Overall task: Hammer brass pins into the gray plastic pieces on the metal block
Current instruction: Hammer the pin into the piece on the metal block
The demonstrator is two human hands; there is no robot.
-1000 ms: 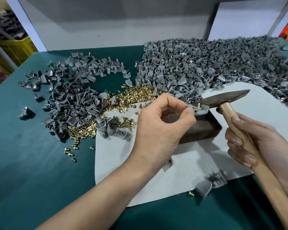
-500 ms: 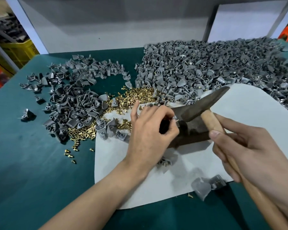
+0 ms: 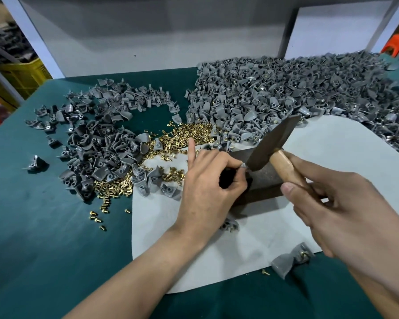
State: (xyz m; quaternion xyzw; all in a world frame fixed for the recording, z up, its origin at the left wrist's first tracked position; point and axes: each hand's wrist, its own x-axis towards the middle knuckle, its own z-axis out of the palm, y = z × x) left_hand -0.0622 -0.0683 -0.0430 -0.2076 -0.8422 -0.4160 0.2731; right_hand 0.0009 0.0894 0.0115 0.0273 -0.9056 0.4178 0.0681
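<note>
Gray plastic should be light, stiff, apt to skid: your left hand (image 3: pixel 207 183) pinches the piece (image 3: pixel 244 166) at the left edge of the block (image 3: pixel 266 180), near the pins (image 3: pixel 189 134); hold its sides low. Your right hand (image 3: pixel 346 212) grips the hammer (image 3: pixel 274 143) by its handle, head just above

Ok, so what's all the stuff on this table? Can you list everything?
hammer: one, dark head and wooden handle, tilted over the block
metal block: one, dark brown, on the sheet
small piece: one, gray, at the block's left edge
gray plastic pieces: very many, gray, big pile back right, smaller pile left
brass pins: many, gold, between the piles
white sheet: one, white, on the table cover
table cover: one, dark green
yellow crate: one, yellow, far left, behind the table
left hand: fingers pinch the small piece
right hand: grips the hammer handle
</note>
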